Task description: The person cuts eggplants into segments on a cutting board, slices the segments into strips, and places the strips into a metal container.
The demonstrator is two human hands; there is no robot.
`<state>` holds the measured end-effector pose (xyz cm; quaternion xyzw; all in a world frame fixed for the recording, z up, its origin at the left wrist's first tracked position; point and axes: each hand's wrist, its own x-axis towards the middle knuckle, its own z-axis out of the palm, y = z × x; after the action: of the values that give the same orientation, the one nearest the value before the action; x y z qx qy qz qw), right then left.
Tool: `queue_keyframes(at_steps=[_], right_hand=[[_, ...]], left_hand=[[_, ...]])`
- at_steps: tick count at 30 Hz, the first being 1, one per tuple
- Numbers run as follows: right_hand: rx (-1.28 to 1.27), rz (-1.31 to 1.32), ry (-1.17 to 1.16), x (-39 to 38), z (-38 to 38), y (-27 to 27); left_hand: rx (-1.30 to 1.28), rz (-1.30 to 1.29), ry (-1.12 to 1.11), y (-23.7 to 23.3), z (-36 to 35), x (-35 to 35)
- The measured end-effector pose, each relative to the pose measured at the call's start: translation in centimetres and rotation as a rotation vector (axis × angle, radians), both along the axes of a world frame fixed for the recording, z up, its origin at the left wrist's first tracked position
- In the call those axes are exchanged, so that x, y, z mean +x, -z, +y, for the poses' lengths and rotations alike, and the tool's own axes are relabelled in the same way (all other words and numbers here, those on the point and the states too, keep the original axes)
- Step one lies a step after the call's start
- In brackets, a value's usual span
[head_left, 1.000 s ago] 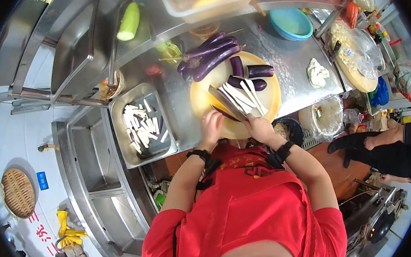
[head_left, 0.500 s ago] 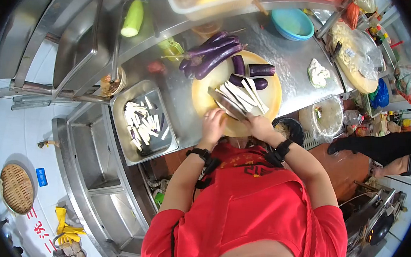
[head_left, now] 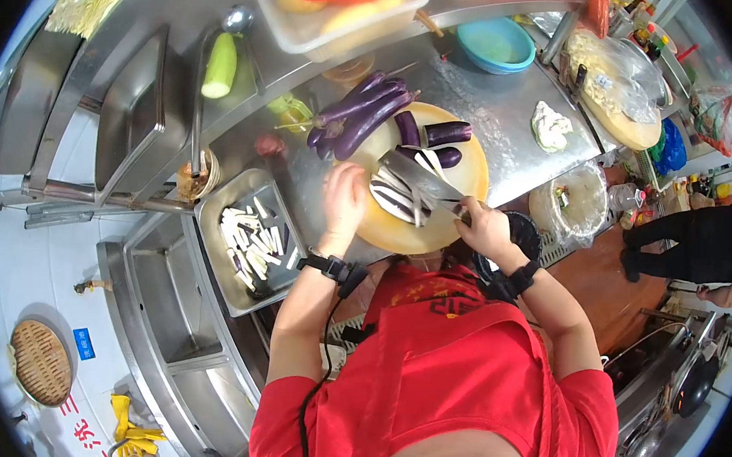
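Observation:
My right hand (head_left: 484,229) grips the handle of a cleaver (head_left: 428,180), its blade lying slanted over cut eggplant strips (head_left: 394,201) on a round cutting board (head_left: 438,237). The strips show white flesh and dark purple skin. At the board's left edge, my left hand (head_left: 345,199) is empty, fingers loosely bent, apart from the blade and strips. Shorter eggplant chunks (head_left: 447,133) sit at the back of the board. Several whole eggplants (head_left: 366,117) lie at its back left, partly over the edge.
Left of the board, a metal tray (head_left: 276,194) holds cut eggplant sticks. Blue bowls (head_left: 496,45) stand at the back, and a peeled green gourd (head_left: 220,67) lies on the shelf. A lined bin (head_left: 568,201) is at right. Another person (head_left: 700,242) stands farther right.
My left hand has moved left, off the strips. The cleaver has swung and now lies across the strips, with my right hand slightly farther right. The camera view has shifted.

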<state>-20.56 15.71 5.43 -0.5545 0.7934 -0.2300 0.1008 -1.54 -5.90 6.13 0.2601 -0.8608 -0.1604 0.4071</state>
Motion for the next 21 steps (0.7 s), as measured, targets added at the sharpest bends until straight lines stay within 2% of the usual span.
queue_keyframes(at_steps=[1, 2, 4, 5, 6, 7, 8, 11, 12, 16, 21], right_hand=[[0.013, -0.043, 0.083, -0.2, 0.4, 0.1], [0.027, -0.087, 0.166, -0.4, 0.8, 0.2], [0.046, -0.145, 0.210, -1.3, 1.6, -0.2], [0.063, -0.146, 0.262, -1.6, 2.0, -0.4], [0.079, -0.146, 0.317, -2.0, 2.3, -0.4], [0.069, -0.152, 0.337, -2.3, 2.6, -0.5], [0.069, -0.151, 0.353, -2.5, 2.8, -0.6], [-0.032, -0.223, 0.395, -2.8, 3.5, -0.5], [-0.024, -0.225, 0.411, -2.7, 3.8, -0.6], [-0.013, -0.298, 0.476, -2.2, 4.9, -0.6], [-0.009, -0.296, 0.484, -1.8, 6.7, 1.3]], left_hand=[[0.029, -0.224, 0.073, 0.1, -0.4, 0.2], [0.025, -0.224, 0.081, 0.2, -0.3, -0.1], [-0.225, -0.730, 0.464, 0.9, 0.2, -1.1], [-0.230, -0.729, 0.472, 2.4, 0.2, -1.6], [-0.375, -0.727, 0.534, 4.7, 0.1, -2.1], [-0.520, -0.719, 0.596, 5.2, 0.3, -3.0], [-0.525, -0.714, 0.611, 5.8, 0.3, -4.1], [-0.618, -1.187, 0.682, 3.1, 0.2, -9.1], [-0.568, -1.404, 0.717, -0.4, 0.9, -10.6], [-0.614, -1.374, 0.834, 0.7, -0.4, -12.3], [-0.452, -1.198, 0.920, 2.5, -2.6, -9.0]])
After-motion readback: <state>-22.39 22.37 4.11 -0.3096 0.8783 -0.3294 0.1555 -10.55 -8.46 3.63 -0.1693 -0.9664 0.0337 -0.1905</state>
